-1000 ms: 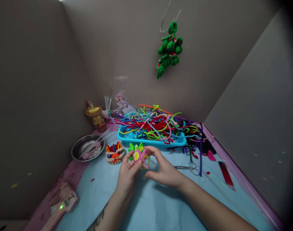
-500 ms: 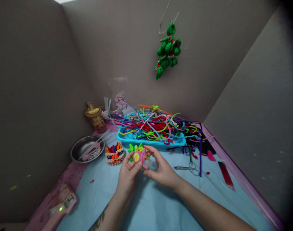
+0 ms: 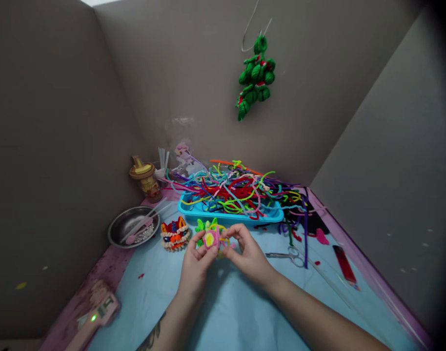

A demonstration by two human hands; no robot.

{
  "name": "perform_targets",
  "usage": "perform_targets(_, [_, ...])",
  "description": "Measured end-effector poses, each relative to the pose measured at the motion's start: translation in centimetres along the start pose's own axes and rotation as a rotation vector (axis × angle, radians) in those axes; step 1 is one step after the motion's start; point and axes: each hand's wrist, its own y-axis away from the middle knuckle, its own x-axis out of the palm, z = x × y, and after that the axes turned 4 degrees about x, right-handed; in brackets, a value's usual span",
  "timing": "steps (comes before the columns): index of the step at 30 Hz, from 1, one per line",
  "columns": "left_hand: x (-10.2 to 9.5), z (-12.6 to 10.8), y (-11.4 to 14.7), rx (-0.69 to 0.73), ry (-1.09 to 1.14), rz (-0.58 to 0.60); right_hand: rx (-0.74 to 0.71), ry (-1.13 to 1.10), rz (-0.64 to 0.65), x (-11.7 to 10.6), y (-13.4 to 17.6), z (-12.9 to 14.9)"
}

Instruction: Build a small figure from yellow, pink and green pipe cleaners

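My left hand pinches a small pink pipe-cleaner piece with a yellow centre, held above the blue table cover. My right hand is at its right side, thumb and fingertips curled round a pink and yellow pipe-cleaner end that sticks out from the piece. The exact finger contact there is too small to see clearly. Behind the left fingertips shows a green pipe-cleaner shape, partly hidden. Left of it stands a red, orange and beige pipe-cleaner figure.
A blue tray heaped with coloured pipe cleaners stands behind the hands. Scissors lie to the right, near a red strip. At left are a steel bowl, a cup and a pink glue gun.
My right fingers have curled in and their tips have come closer together at the pipe-cleaner end. The pink piece has turned slightly in my left hand, which has stayed about in place.
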Motion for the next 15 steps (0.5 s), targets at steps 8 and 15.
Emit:
perform_targets(8, [-0.31, 0.21, -0.02, 0.007, 0.026, 0.059, -0.045, -0.026, 0.038, -0.65, -0.43, -0.22])
perform_targets(15, [-0.32, -0.02, -0.05, 0.015, 0.012, 0.049, -0.138, 0.125, -0.043, -1.04, -0.57, -0.28])
